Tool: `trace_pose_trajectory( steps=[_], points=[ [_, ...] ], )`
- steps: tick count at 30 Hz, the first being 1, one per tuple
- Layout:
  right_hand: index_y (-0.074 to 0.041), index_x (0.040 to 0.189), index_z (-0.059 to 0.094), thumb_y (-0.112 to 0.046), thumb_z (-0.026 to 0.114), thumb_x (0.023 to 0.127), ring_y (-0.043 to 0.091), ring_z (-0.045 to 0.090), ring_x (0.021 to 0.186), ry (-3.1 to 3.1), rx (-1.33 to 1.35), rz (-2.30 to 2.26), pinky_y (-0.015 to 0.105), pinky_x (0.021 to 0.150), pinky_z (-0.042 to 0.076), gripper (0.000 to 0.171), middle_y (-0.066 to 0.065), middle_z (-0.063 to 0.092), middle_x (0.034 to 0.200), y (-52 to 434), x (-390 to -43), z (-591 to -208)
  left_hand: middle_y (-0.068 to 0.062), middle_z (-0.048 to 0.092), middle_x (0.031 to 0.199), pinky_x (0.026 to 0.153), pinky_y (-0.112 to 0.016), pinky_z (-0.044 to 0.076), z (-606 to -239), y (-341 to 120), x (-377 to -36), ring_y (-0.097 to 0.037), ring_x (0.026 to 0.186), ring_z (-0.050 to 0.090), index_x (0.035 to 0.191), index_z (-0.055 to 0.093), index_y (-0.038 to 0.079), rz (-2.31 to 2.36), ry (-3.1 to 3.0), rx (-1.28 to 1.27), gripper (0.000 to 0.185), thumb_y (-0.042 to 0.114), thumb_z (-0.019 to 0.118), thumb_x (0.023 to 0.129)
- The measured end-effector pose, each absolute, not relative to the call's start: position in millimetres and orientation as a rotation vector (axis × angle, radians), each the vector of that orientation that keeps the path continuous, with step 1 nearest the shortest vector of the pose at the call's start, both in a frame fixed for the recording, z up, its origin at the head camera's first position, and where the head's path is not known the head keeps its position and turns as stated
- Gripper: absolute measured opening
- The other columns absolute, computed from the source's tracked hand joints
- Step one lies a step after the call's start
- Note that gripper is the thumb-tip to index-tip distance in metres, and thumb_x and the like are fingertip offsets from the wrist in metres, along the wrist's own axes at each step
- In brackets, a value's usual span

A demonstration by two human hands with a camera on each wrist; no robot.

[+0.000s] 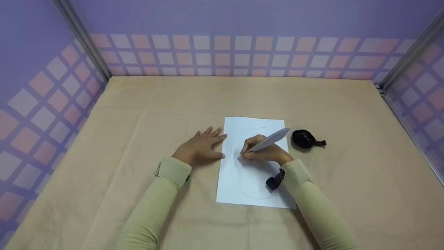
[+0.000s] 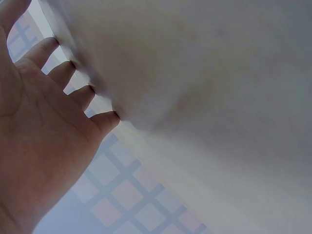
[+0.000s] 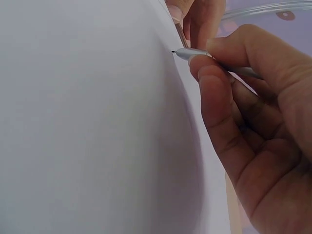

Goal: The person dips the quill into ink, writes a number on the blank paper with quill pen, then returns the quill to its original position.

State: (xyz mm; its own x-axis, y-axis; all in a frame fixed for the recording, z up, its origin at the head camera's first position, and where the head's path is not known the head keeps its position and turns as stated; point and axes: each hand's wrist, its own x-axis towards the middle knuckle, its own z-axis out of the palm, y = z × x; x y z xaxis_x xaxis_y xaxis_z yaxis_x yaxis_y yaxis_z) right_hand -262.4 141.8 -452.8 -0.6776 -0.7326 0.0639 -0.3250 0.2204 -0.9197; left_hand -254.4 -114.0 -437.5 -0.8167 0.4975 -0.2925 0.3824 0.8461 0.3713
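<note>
Hands drawing on white paper (image 1: 255,163) at the middle of a tan bench (image 1: 104,146).

Right hand (image 1: 265,151) pinches a grey pen (image 1: 267,141) in curled fingers (image 3: 214,83), its tip touching the sheet on a faint oval outline. Left hand (image 1: 201,147) lies flat at 9 o'clock of the sheet, fingers (image 2: 73,73) straight and spread, touching its left edge. Black balloon (image 1: 305,139), deflated, rests at 3 o'clock, just beside the paper.

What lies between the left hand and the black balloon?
In the head view, the paper lies between the left hand and the balloon, with the right hand holding the pen on it.
</note>
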Motion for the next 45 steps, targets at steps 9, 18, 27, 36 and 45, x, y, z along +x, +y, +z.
trace_pose_trajectory(
  steps=[9, 18, 27, 36, 45],
  points=[
    [0.008, 0.083, 0.069, -0.001, 0.068, 0.078, 0.001, 0.052, 0.062, 2.11, -0.997, -1.434, 0.013, 0.058, 0.041, 0.01, 0.012, 0.07, 0.077, 136.7, -260.8, -454.1, 0.004, 0.009, 0.162, 0.121, -0.053, 0.002, -436.9, -113.7, -253.8, -0.025, 0.151, 0.0, 0.153, 0.025, 0.029, 0.426, 2.643, 0.645, 0.076, 0.055, 0.057, 0.089],
    [0.008, 0.082, 0.069, 0.003, 0.067, 0.078, 0.0, 0.053, 0.063, 2.096, -0.998, -1.442, 0.013, 0.059, 0.043, 0.007, 0.0, 0.068, 0.074, 132.6, -260.1, -456.8, 0.006, 0.007, 0.163, 0.121, -0.052, 0.001, -437.3, -115.0, -252.4, -0.024, 0.151, -0.001, 0.153, 0.023, 0.03, 0.419, 2.646, 0.646, 0.076, 0.056, 0.056, 0.09],
    [0.008, 0.084, 0.069, 0.002, 0.069, 0.078, -0.001, 0.055, 0.066, 2.086, -1.02, -1.421, 0.012, 0.062, 0.043, 0.008, 0.014, 0.071, 0.079, 128.9, -257.7, -457.0, 0.005, 0.007, 0.162, 0.121, -0.052, 0.001, -438.1, -115.5, -253.8, -0.025, 0.151, -0.001, 0.153, 0.024, 0.03, 0.428, 2.642, 0.652, 0.076, 0.056, 0.056, 0.09],
    [0.009, 0.082, 0.069, 0.003, 0.069, 0.078, -0.001, 0.053, 0.065, 2.008, -1.057, -1.431, 0.013, 0.061, 0.042, 0.008, 0.008, 0.071, 0.077, 125.8, -256.0, -457.7, 0.004, 0.009, 0.162, 0.121, -0.053, 0.003, -437.9, -114.7, -254.8, -0.027, 0.151, 0.001, 0.153, 0.025, 0.029, 0.41, 2.653, 0.672, 0.076, 0.055, 0.056, 0.089],
    [0.007, 0.083, 0.07, -0.001, 0.07, 0.079, 0.0, 0.055, 0.066, 2.012, -0.972, -1.377, 0.015, 0.063, 0.043, 0.009, 0.006, 0.072, 0.08, 124.2, -252.9, -456.5, 0.003, 0.009, 0.162, 0.121, -0.053, 0.001, -434.8, -114.6, -253.5, -0.026, 0.151, 0.001, 0.153, 0.025, 0.028, 0.428, 2.635, 0.656, 0.076, 0.054, 0.057, 0.09]
  ],
)
